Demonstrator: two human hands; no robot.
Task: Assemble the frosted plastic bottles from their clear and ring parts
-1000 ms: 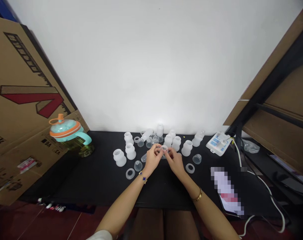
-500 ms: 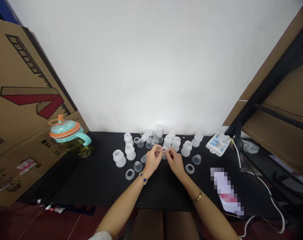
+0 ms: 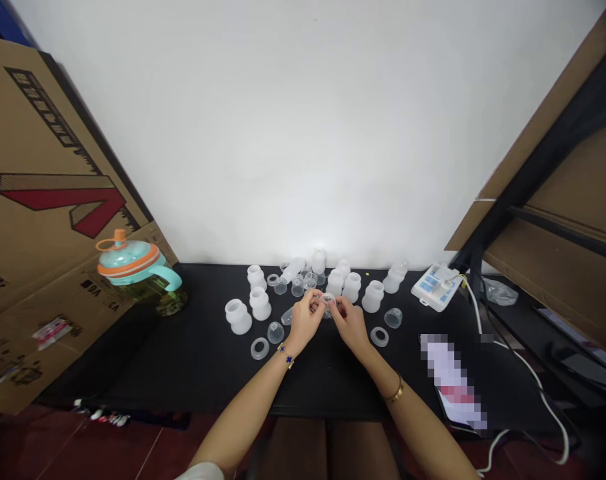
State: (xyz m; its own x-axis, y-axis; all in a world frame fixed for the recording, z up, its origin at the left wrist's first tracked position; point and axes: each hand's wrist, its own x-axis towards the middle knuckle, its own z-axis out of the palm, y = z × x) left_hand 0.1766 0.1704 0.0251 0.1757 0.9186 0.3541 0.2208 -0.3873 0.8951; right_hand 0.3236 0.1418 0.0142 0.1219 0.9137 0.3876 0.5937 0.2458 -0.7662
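Note:
My left hand (image 3: 307, 317) and my right hand (image 3: 350, 323) meet over the black table, both pinching a translucent ring (image 3: 327, 298) between them. Some clear material shows just under the ring; my fingers partly hide it. Several white bottles stand around, among them one at the left (image 3: 239, 317) and one right of my hands (image 3: 373, 297). A clear cap (image 3: 275, 333) and a loose ring (image 3: 259, 348) lie left of my left hand. Another clear cap (image 3: 393, 318) and ring (image 3: 379, 337) lie right of my right hand.
A teal and orange jug (image 3: 140, 270) stands at the left beside a large cardboard box (image 3: 43, 233). To the right are a white power strip (image 3: 437, 287) with a cable and a phone (image 3: 453, 383). A white wall (image 3: 313, 133) rises behind the black table (image 3: 183, 353).

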